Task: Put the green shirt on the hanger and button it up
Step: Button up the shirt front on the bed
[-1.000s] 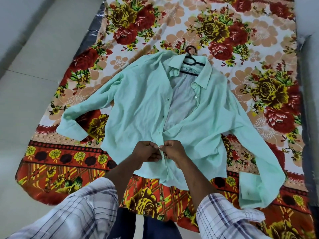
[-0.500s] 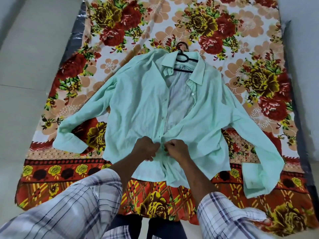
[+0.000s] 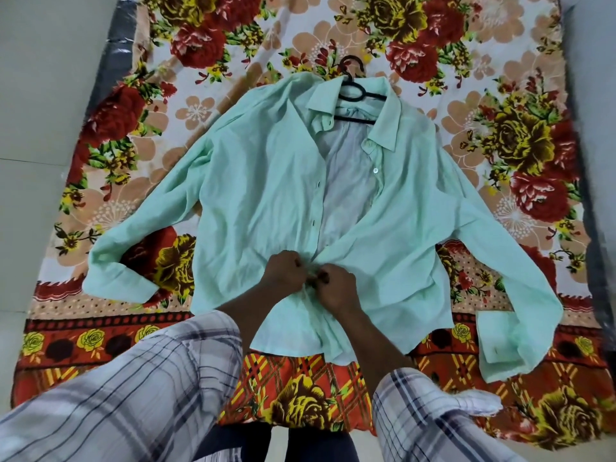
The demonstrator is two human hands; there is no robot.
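Observation:
The mint green shirt (image 3: pixel 266 181) lies flat, front up, sleeves spread to both sides. A black hanger (image 3: pixel 354 91) sits inside the collar, its hook poking out past the top. Above my hands the front gapes open, showing the pale inner lining. My left hand (image 3: pixel 283 273) and my right hand (image 3: pixel 336 286) meet at the placket low on the shirt, each pinching one front edge, fingertips almost touching. The button between them is hidden by my fingers. One white button (image 3: pixel 376 169) shows on the right front edge higher up.
The shirt rests on a floral red, yellow and peach bedsheet (image 3: pixel 433 38) over a dark mattress edge (image 3: pixel 113 55). Pale tiled floor (image 3: pixel 43 95) lies to the left, and a grey wall strip runs along the right. My plaid sleeves fill the bottom of the view.
Both hands have shifted a little up the placket and stay pinched together on it. The camera has tilted, so the shirt sits lower in view.

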